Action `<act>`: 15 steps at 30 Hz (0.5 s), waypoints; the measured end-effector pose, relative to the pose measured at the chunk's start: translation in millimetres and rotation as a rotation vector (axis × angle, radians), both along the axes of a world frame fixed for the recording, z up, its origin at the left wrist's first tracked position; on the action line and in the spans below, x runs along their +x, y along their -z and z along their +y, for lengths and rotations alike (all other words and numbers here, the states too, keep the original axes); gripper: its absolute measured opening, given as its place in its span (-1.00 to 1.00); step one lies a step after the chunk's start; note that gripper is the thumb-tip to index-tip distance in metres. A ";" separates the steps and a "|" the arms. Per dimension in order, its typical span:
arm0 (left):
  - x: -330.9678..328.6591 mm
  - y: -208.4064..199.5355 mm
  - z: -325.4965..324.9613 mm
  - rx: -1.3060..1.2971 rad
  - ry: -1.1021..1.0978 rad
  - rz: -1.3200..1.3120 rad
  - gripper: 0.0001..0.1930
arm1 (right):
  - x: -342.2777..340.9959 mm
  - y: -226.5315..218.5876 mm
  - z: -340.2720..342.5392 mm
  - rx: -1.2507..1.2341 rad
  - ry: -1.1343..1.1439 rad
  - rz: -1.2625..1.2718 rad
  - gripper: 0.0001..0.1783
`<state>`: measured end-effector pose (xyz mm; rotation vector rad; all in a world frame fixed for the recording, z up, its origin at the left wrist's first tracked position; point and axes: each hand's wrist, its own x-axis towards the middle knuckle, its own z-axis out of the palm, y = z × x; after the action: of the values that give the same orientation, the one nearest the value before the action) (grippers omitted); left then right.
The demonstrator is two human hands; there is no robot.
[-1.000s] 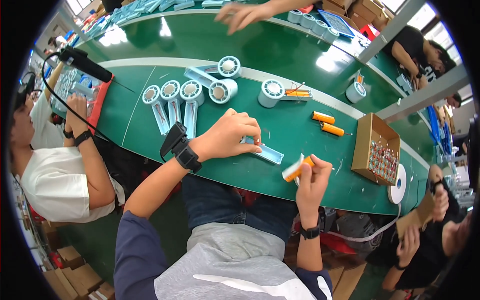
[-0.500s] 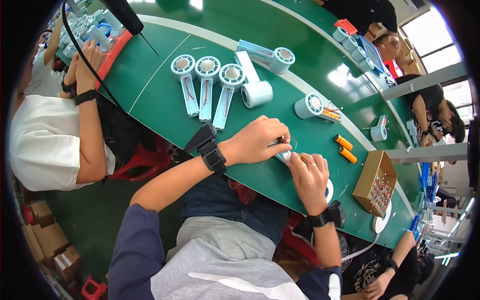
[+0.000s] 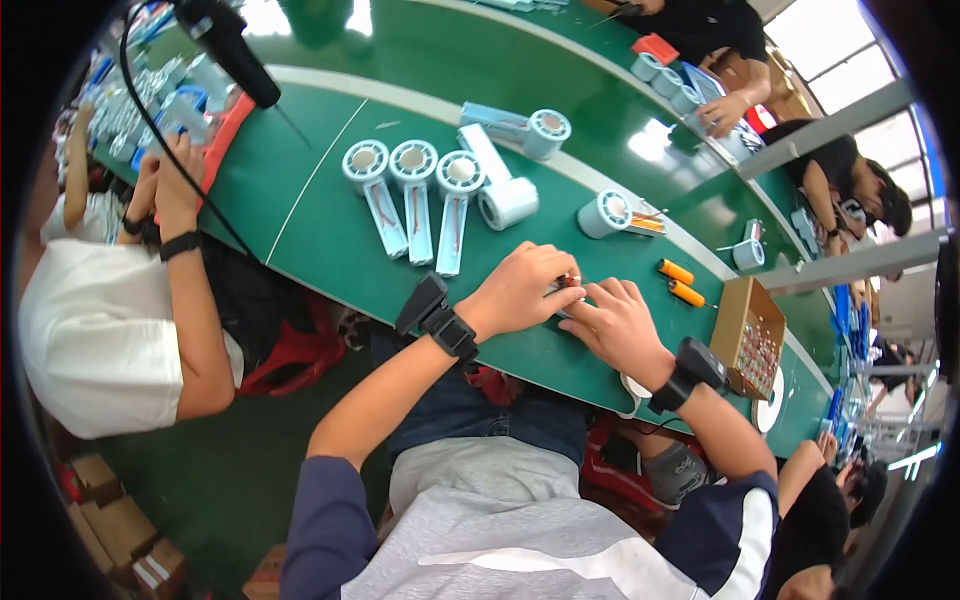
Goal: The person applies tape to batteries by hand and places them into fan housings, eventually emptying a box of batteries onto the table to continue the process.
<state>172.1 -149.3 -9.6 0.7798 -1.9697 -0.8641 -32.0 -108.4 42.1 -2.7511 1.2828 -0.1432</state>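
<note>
My left hand (image 3: 525,290) is closed, its thumb and fingers pinching a small piece with a dark red bit (image 3: 570,281) over the bench. Bent over the same spot, my right hand (image 3: 618,325) has its fingertips pressed together against the piece. Most of what lies between them is covered by my fingers. Beyond my left hand stand three light-blue handheld fan housings (image 3: 460,175) in a row, their long open handles holding red wires. Another housing (image 3: 508,203) lies on its side next to them. Farther right, a housing (image 3: 605,214) has an orange cell in its handle.
Two orange battery cells (image 3: 686,292) lie right of my hands, near a cardboard box (image 3: 738,320) of small parts. A white roll (image 3: 634,392) sits under my right wrist. A dark electric screwdriver (image 3: 225,50) hangs at upper left. A co-worker (image 3: 110,330) sits left.
My right hand has turned more sideways, its forearm swinging outward to the right. Both hands stay together at the small piece. Across the bench, a person's hand has reached toward the blue parts.
</note>
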 end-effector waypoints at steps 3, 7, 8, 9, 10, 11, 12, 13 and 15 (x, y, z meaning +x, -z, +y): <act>2.1 7.2 6.5 -0.006 -0.027 0.011 -0.89 | 6.7 -6.0 -0.6 0.149 0.001 0.078 -0.61; 3.5 10.0 5.1 -0.071 -0.064 0.020 -0.89 | -8.1 0.1 5.0 0.021 -0.138 -0.046 -0.67; 3.0 10.3 2.9 -0.103 -0.058 0.003 -0.89 | -11.9 -0.6 5.6 0.047 -0.103 -0.113 -0.66; 0.9 8.5 6.9 -0.123 -0.033 -0.017 -0.88 | -17.2 -0.3 15.4 0.083 -0.049 -0.185 -0.66; -0.7 5.8 5.8 -0.112 -0.011 -0.016 -0.88 | -23.2 -0.7 23.4 0.117 0.013 -0.259 -0.66; -3.2 -5.3 3.2 -0.145 0.023 -0.054 -0.87 | -27.9 -3.9 30.2 0.124 0.063 -0.265 -0.66; -6.1 -13.6 -0.8 -0.183 0.066 -0.091 -0.86 | -28.7 -8.2 25.6 0.024 0.040 -0.194 -0.64; -6.1 -17.3 -4.3 -0.225 0.075 -0.116 -0.81 | -31.3 -8.5 20.1 -0.078 0.025 -0.116 -0.61; 10.4 -26.6 0.9 -0.240 0.119 -0.223 -0.69 | -16.1 13.4 16.5 -0.108 0.040 -0.292 -0.64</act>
<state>182.5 -148.4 17.0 0.6464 -2.2859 -0.6129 -48.1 -91.9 28.7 -2.6611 1.2831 -0.6094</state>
